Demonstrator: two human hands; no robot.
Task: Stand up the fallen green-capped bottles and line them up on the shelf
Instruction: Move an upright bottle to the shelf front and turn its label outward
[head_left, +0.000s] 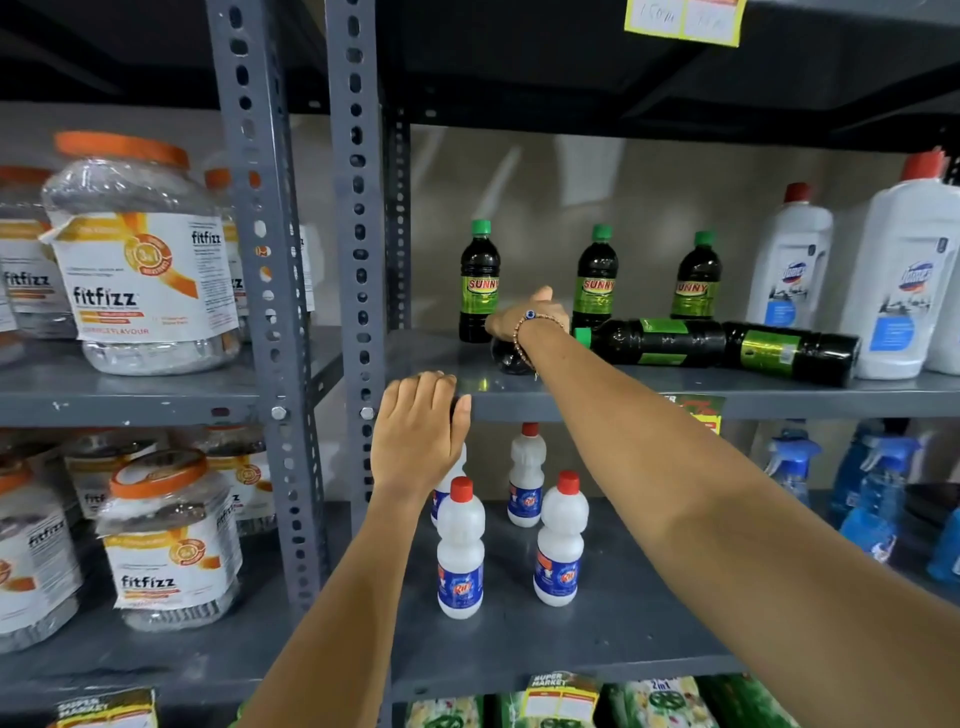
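Three dark green-capped "Sunny" bottles stand upright at the back of the grey shelf (779, 387): the left bottle (479, 280), the middle bottle (596, 278) and the right bottle (697, 278). Two more lie on their sides in front: one (654, 340) with its cap pointing left, another (789, 353) behind it to the right. My right hand (524, 317) is shut on a further fallen dark bottle (511, 361), mostly hidden under the wrist. My left hand (418, 431) rests open on the shelf's front edge.
Large white red-capped bottles (792, 265) stand at the shelf's right end. Small white red-capped bottles (460, 551) fill the shelf below, with blue spray bottles (878, 499) to the right. Orange-lidded jars (140, 254) sit on the left rack beyond the grey uprights (356, 208).
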